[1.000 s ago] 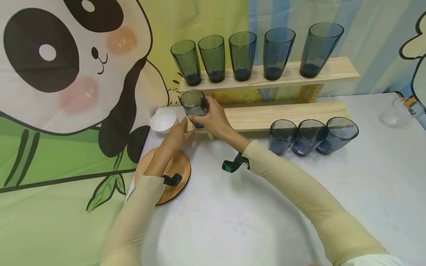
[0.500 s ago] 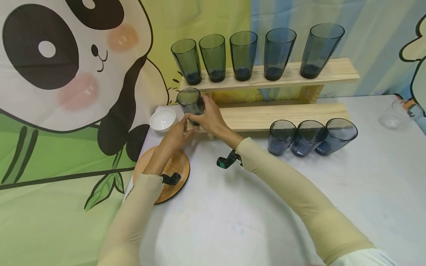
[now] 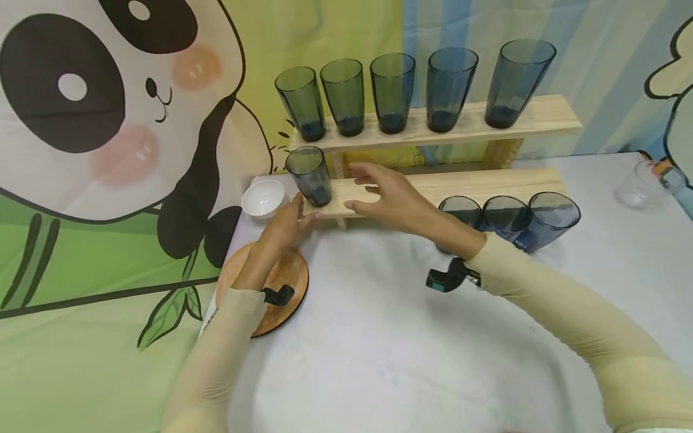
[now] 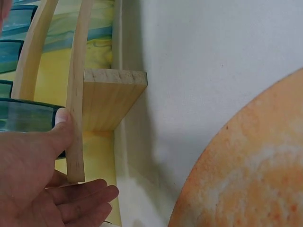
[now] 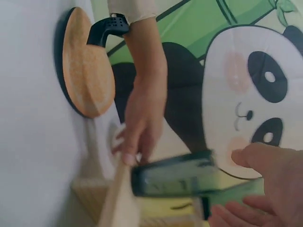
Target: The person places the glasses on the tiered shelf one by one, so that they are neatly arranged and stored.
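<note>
A dark tinted drinking glass [image 3: 311, 177] stands on the left end of the lower board of a wooden shelf [image 3: 395, 189]. My left hand [image 3: 284, 225] grips that end of the board. In the left wrist view its thumb [image 4: 61, 118] presses the upper face beside the glass's base, while the fingers [image 4: 90, 198] reach round below. To the right of the glass, my right hand [image 3: 397, 198] is held over the board, fingers spread and holding nothing. The right wrist view shows a gap between this hand [image 5: 265, 184] and the glass [image 5: 175, 175].
Several matching glasses [image 3: 393, 90] line the upper board. Three more glasses [image 3: 506, 216] stand on the table [image 3: 379, 349] before the shelf's right half, partly behind my right forearm. A white bowl [image 3: 263, 197] and a round wooden board [image 3: 281, 288] are at left; a clear vessel [image 3: 641, 183] is far right.
My right hand has let go of the glass and moved right, its fingers opening. The glass now stands alone on the lower board. My left hand has stayed at the board's end.
</note>
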### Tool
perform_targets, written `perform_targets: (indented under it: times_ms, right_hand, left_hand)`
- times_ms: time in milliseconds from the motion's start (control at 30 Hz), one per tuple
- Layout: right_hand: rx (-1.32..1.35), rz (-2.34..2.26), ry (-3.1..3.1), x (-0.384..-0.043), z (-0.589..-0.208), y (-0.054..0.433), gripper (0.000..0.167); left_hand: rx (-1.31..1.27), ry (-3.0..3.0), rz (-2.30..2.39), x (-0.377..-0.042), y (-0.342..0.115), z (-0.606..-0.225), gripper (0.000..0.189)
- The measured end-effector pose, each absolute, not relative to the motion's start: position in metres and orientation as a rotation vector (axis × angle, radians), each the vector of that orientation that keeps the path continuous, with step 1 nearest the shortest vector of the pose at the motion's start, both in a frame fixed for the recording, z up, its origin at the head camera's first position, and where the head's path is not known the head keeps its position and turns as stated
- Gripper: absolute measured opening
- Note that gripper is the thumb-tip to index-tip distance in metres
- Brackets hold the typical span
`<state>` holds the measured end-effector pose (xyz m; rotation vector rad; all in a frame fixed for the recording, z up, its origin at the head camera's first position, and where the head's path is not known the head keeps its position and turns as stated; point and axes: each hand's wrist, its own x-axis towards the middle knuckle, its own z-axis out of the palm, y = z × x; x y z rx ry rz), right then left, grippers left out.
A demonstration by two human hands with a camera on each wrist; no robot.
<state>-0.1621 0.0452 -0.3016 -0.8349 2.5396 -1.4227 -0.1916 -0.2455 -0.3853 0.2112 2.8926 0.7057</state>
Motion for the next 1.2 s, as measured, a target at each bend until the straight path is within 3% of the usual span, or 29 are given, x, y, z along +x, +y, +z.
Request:
perform_targets:
  times_ms: [233,533,933,1200]
  right_hand:
    - [-0.94,-1.315,2.788,-0.133,-0.288,0.136,0.058]
    - [-0.38,-1.291,2.96,-0.108,-0.289,0.242,0.071]
    - [0.181,-1.365,3.063,-0.094,-0.359,0.314,0.071]
    - [0.038,-1.525,2.907,-0.091,-0.406,0.326,0.087]
  left_hand:
    - [0.201,2.903,0.691,-0.189,-0.248,-0.387,0.091]
    - [0.205,2.899,0.681,-0.192,-0.246,-0.385,0.092]
    - [0.226,2.891,0.729,-0.191,-0.245,-0.383,0.091]
    - [0.239,2.901,0.699,-0.192,-0.246,-0.385,0.091]
